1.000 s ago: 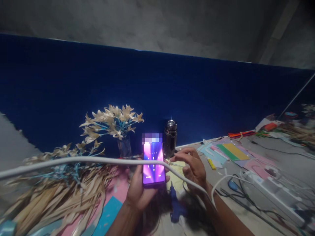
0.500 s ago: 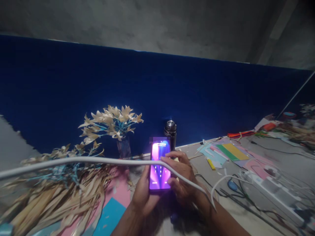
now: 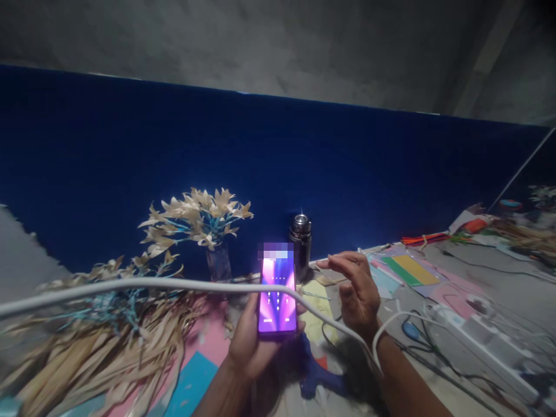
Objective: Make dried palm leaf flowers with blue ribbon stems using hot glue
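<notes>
A smartphone (image 3: 278,321) with a lit purple screen and a number keypad stands tilted up in my left hand (image 3: 248,341), whose fingers wrap round its back and edges. To the right of the phone, my right hand (image 3: 358,289) is raised in the air, apart from it, with fingers loosely bent and nothing in them. A white cable (image 3: 174,282) crosses in front of the phone and runs on toward my right forearm. Beneath the hands lies a dark blue object (image 3: 324,379) with arms, partly in shadow.
Behind the phone stands a dark flask (image 3: 300,231). On the left are a vase (image 3: 218,263) of pale dried flowers (image 3: 200,214), dry husks (image 3: 91,359) and blue paper (image 3: 193,382). A white power strip (image 3: 486,341), tangled cords and coloured sheets (image 3: 412,269) lie right.
My right hand has moved off the phone to the right. The phone has shifted slightly left, its screen now showing a row of dots. The blue object beneath is more exposed.
</notes>
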`<state>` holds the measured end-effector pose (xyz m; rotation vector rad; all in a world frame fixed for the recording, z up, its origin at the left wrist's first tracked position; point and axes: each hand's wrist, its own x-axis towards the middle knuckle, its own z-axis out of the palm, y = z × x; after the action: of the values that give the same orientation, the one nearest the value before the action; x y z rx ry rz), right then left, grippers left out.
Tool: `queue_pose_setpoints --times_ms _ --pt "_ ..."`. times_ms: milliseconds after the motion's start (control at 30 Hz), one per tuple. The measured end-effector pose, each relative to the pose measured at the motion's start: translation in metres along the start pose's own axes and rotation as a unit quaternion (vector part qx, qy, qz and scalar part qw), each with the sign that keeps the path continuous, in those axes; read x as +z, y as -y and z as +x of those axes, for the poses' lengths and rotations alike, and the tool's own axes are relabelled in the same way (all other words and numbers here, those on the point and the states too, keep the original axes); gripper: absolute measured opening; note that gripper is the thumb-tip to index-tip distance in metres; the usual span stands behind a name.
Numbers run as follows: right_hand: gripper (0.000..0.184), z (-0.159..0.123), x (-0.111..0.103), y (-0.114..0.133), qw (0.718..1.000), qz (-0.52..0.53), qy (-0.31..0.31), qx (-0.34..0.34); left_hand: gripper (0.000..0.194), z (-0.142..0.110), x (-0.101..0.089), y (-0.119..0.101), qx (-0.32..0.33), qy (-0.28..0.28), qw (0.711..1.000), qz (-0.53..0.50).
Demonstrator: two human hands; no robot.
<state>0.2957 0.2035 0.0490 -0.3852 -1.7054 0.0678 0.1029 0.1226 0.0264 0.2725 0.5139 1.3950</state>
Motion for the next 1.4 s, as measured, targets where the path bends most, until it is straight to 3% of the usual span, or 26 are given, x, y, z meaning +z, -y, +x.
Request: queue_pose_setpoints --times_ms 433,667,967,1233,1400 --pt "0.042 -0.006 0.018 0.009 0.991 0.049 0.112 -0.057 0.049 0.0 -0.002 -0.001 -0.012 0.04 0.999 -0.027" --pt "0.045 -0.007 0.023 0.021 0.979 0.07 0.178 -0.066 0.047 -0.005 0.009 -0.004 -0.001 0.037 0.999 -0.036" --pt "0.045 -0.009 0.019 0.008 0.992 0.043 0.094 -0.07 0.052 0.001 -0.002 -0.003 -0.006 0.033 0.999 -0.026" --pt "0.045 -0.012 0.031 0.013 0.984 0.044 0.157 -0.069 0.048 0.0 0.004 -0.003 0.007 0.018 0.999 -0.046" --pt "0.046 -0.014 0.026 0.003 0.995 0.046 0.075 -0.047 0.051 0.0 0.002 -0.005 0.002 -0.001 1.0 -0.021"
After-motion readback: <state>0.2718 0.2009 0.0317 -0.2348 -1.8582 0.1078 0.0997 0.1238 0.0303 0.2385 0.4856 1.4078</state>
